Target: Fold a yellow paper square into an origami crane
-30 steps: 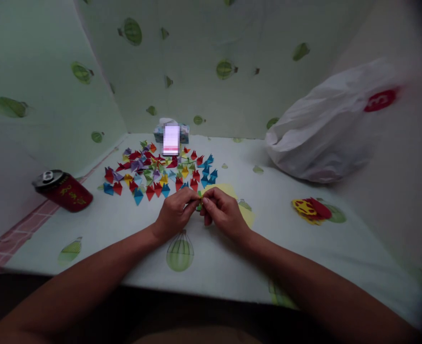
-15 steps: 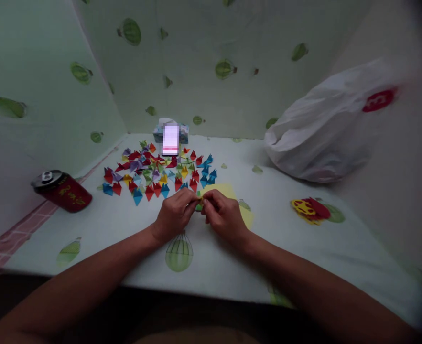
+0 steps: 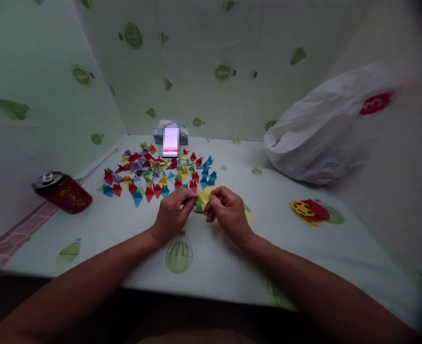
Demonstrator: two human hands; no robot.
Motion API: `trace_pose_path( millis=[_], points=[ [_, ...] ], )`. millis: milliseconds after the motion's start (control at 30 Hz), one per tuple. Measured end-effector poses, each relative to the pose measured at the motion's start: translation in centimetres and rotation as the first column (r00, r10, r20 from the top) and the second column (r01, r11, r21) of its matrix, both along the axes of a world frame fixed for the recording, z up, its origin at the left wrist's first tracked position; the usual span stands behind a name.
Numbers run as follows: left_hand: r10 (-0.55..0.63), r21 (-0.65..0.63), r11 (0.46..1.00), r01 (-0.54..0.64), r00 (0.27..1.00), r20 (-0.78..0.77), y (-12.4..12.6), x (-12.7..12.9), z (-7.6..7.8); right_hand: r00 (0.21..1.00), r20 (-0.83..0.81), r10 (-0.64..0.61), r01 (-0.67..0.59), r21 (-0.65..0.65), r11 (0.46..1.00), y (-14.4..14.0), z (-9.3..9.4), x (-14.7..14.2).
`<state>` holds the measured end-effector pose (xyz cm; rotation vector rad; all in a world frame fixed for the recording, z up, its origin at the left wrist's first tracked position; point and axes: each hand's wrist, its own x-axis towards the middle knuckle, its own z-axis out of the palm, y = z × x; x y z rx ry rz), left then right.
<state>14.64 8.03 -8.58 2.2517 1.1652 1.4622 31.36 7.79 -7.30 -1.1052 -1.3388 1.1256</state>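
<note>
Between my two hands is a small piece of yellow paper (image 3: 203, 197), partly folded. My left hand (image 3: 175, 210) pinches its left side between thumb and fingers. On its right side my right hand (image 3: 228, 212) pinches it the same way. Beneath my hands, on the table, lies a larger yellow sheet (image 3: 247, 219), partly hidden by my right hand. A small green and dark item (image 3: 199, 207) shows just under the held paper; its kind is unclear. Beyond my hands spread many folded paper pieces (image 3: 156, 189) in red, blue, yellow, purple and green.
A lit phone (image 3: 170, 141) leans against a tissue box (image 3: 184, 135) at the back. To the left a red drink can (image 3: 65, 193) stands tilted in view. On the right are a white plastic bag (image 3: 318, 138) and yellow and red cut-out shapes (image 3: 306, 210).
My hands have moved slightly apart, and the yellow paper between them now shows a wider, more opened face. The view has shifted a little.
</note>
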Motion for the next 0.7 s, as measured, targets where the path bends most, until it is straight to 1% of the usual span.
trace_pose_path(
  millis=[67, 133, 200, 333, 467, 600, 700],
  points=[
    [-0.007, -0.002, 1.0, 0.007, 0.998, 0.055, 0.07, -0.03, 0.08, 0.993, -0.116, 0.005, -0.017, -0.103, 0.995, 0.31, -0.11, 0.02],
    [-0.02, 0.019, 1.0, 0.019, 0.998, 0.064, 0.16, -0.08, 0.13, 0.988, -0.155, 0.007, -0.03, -0.152, 0.988, 0.52, -0.23, 0.07],
    [-0.032, 0.048, 0.998, 0.03, 0.999, 0.033, 0.26, -0.11, 0.13, 0.995, -0.101, 0.024, -0.038, -0.137, 0.99, 0.61, -0.35, 0.11],
    [-0.027, 0.088, 0.996, 0.032, 0.997, -0.068, 0.44, -0.13, 0.03, 0.995, 0.1, 0.016, -0.012, -0.035, 0.999, 0.6, -0.48, 0.15],
    [-0.01, 0.113, 0.993, 0.027, 0.99, -0.142, 0.48, -0.13, 0.0, 0.986, 0.163, -0.016, 0.018, -0.011, 1.0, 0.66, -0.42, 0.19],
    [0.014, 0.181, 0.983, 0.027, 0.974, -0.225, 0.41, -0.19, -0.17, 0.975, 0.221, -0.026, 0.028, -0.008, 1.0, 0.82, -0.41, 0.28],
    [0.031, 0.203, 0.979, 0.033, 0.952, -0.305, 0.31, -0.25, -0.46, 0.95, 0.31, -0.04, 0.024, 0.057, 0.998, 0.93, -0.65, 0.33]
  ],
)
